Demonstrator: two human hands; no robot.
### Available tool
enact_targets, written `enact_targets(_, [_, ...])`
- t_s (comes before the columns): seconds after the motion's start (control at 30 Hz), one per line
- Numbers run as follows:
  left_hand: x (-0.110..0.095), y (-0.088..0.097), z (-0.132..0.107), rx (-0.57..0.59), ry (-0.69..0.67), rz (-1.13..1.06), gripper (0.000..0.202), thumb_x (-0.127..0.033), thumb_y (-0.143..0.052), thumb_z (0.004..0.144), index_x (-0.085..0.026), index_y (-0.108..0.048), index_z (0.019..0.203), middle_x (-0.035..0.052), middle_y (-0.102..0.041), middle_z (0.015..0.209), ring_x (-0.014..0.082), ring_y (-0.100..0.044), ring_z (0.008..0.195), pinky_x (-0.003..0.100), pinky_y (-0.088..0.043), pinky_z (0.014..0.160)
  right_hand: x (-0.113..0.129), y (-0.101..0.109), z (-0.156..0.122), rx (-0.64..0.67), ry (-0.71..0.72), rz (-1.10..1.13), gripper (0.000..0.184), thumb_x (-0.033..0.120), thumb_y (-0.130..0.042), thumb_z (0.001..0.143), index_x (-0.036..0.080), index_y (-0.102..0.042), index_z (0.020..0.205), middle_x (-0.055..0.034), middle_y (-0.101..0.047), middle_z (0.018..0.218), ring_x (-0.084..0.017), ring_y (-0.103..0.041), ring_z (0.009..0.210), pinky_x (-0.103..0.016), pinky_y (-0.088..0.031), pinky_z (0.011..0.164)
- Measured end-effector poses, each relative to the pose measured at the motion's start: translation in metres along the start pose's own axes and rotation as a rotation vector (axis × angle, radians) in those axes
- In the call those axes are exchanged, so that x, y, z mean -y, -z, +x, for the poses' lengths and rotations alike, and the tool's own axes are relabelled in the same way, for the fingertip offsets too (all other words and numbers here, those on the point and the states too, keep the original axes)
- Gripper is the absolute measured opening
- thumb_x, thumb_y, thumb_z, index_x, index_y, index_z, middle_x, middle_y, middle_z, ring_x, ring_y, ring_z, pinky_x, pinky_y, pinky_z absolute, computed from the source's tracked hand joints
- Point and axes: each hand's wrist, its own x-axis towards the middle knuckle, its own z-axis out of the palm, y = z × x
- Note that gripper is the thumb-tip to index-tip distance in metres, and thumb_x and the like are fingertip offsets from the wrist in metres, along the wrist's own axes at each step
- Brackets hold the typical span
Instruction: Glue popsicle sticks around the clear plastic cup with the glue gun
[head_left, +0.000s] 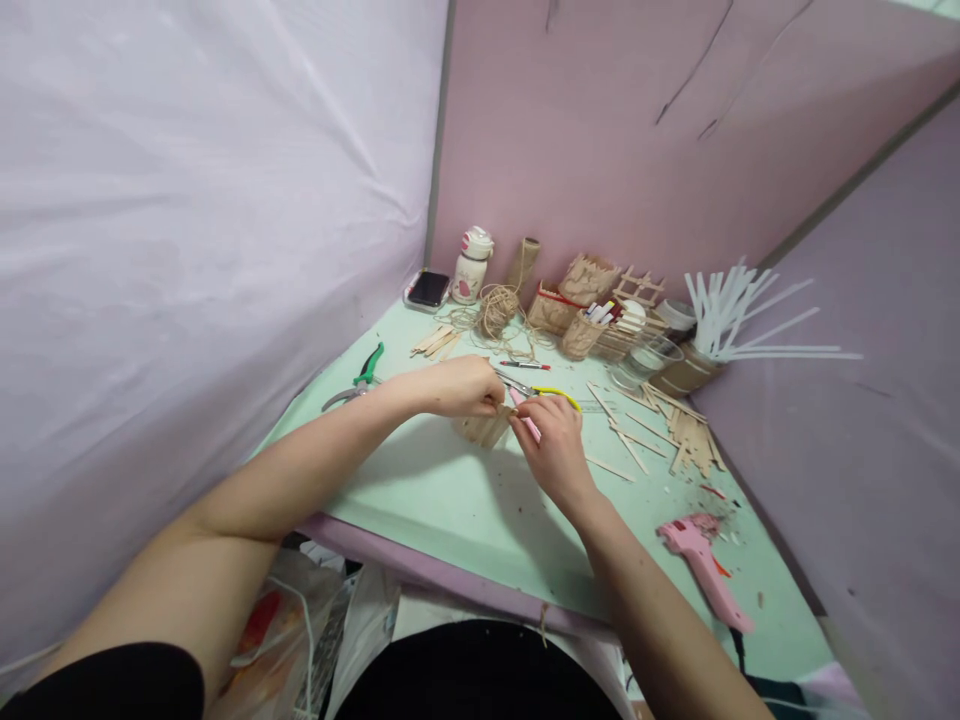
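My left hand (459, 386) is closed on a small piece made of wooden craft sticks (484, 428) that rests on the pale green table (450, 500). My right hand (553, 440) is closed round a pink tool (525, 412), which touches the top of the stick piece. Right behind both hands lie scissors with yellow handles (541, 390). What the pink tool is, I cannot make out.
Green-handled pliers (360, 380) lie at the left. A pink glue gun (701, 560) lies at the front right, loose wooden sticks (675, 430) beside it. At the back stand a phone (427, 289), a small bottle (471, 265), twine (496, 310), baskets (581, 335) and a cup of white glue sticks (720, 320).
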Motion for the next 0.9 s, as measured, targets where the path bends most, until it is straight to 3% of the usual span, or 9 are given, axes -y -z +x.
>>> enact_targets(0.1, [-0.001, 0.007, -0.008, 0.062, 0.01, 0.004, 0.015, -0.021, -0.061, 0.083, -0.018, -0.072, 0.092, 0.0052, -0.075, 0.087, 0.018, -0.062, 0.084, 0.033, -0.036, 0.097, -0.001, -0.001, -0.003, 0.003, -0.021, 0.046, 0.017, 0.033, -0.054, 0.095, 0.022, -0.062, 0.104, -0.0054, -0.071, 0.096, -0.023, -0.06, 0.093, -0.037, -0.039, 0.082])
enact_targets(0.13, [-0.002, 0.01, -0.013, 0.053, 0.024, -0.021, 0.024, -0.023, -0.063, 0.083, -0.019, -0.069, 0.106, 0.0057, -0.074, 0.101, 0.02, -0.062, 0.098, 0.034, -0.033, 0.102, -0.002, -0.001, -0.005, 0.004, -0.034, 0.076, 0.025, 0.034, -0.054, 0.094, 0.022, -0.058, 0.116, -0.0061, -0.071, 0.1, -0.023, -0.061, 0.091, -0.038, -0.04, 0.083])
enact_targets(0.2, [0.0, 0.017, -0.026, -0.021, 0.065, -0.087, 0.048, -0.029, -0.067, 0.082, -0.024, -0.056, 0.129, 0.0059, -0.064, 0.129, 0.0223, -0.053, 0.122, 0.037, -0.026, 0.11, -0.006, 0.002, -0.007, 0.004, -0.057, 0.131, 0.046, 0.037, -0.056, 0.093, 0.021, -0.045, 0.134, -0.009, -0.068, 0.112, -0.023, -0.062, 0.094, -0.041, -0.042, 0.087])
enact_targets(0.27, [0.004, 0.022, -0.041, -0.111, 0.091, -0.16, 0.061, -0.037, -0.068, 0.083, -0.026, -0.045, 0.138, 0.0056, -0.051, 0.144, 0.0224, -0.04, 0.136, 0.037, -0.019, 0.115, -0.012, 0.007, -0.009, -0.008, -0.053, 0.149, 0.055, 0.041, -0.06, 0.091, 0.021, -0.041, 0.139, -0.0128, -0.062, 0.124, -0.026, -0.059, 0.107, -0.046, -0.042, 0.093])
enact_targets(0.37, [0.015, 0.018, -0.057, -0.194, 0.174, -0.317, 0.078, -0.047, -0.068, 0.081, -0.027, -0.032, 0.147, 0.0072, -0.032, 0.157, 0.0232, -0.028, 0.144, 0.034, -0.024, 0.115, -0.023, 0.014, -0.01, -0.012, -0.041, 0.168, 0.061, 0.045, -0.063, 0.087, 0.022, -0.042, 0.139, -0.016, -0.052, 0.136, -0.03, -0.046, 0.127, -0.051, -0.039, 0.103])
enact_targets(0.47, [0.029, 0.001, -0.062, -0.154, 0.286, -0.467, 0.102, -0.052, -0.073, 0.073, -0.023, -0.017, 0.152, 0.014, -0.018, 0.161, 0.0279, -0.027, 0.145, 0.035, -0.034, 0.11, -0.033, 0.011, -0.011, 0.074, -0.117, 0.296, 0.077, 0.049, -0.067, 0.083, 0.024, -0.032, 0.146, -0.0178, -0.041, 0.146, -0.03, -0.041, 0.134, -0.052, -0.041, 0.105])
enact_targets(0.57, [0.039, -0.022, -0.057, -0.013, 0.37, -0.537, 0.116, -0.044, -0.08, 0.065, -0.018, -0.009, 0.153, 0.0211, -0.024, 0.158, 0.0305, -0.03, 0.144, 0.036, -0.034, 0.11, -0.038, 0.0, -0.011, 0.194, -0.23, 0.463, 0.095, 0.051, -0.073, 0.076, 0.026, -0.02, 0.151, -0.0206, -0.033, 0.152, -0.032, -0.042, 0.135, -0.054, -0.042, 0.104])
enact_targets(0.73, [0.04, -0.047, -0.045, -0.083, 0.299, -0.691, 0.106, -0.033, -0.079, 0.065, -0.019, -0.018, 0.151, 0.0195, -0.044, 0.146, 0.0282, -0.049, 0.13, 0.04, -0.042, 0.104, -0.034, -0.013, -0.006, 0.234, -0.301, 0.604, 0.105, 0.047, -0.078, 0.072, 0.027, -0.014, 0.153, -0.0205, -0.034, 0.153, -0.032, -0.037, 0.14, -0.057, -0.034, 0.108])
enact_targets(0.9, [0.038, -0.056, -0.039, -0.166, 0.302, -0.718, 0.088, -0.025, -0.078, 0.066, -0.02, -0.035, 0.143, 0.0119, -0.062, 0.126, 0.026, -0.06, 0.114, 0.036, -0.049, 0.093, -0.026, -0.016, -0.004, 0.205, -0.35, 0.685, 0.099, 0.046, -0.076, 0.073, 0.025, -0.019, 0.151, -0.0191, -0.045, 0.146, -0.031, -0.046, 0.133, -0.054, -0.037, 0.108])
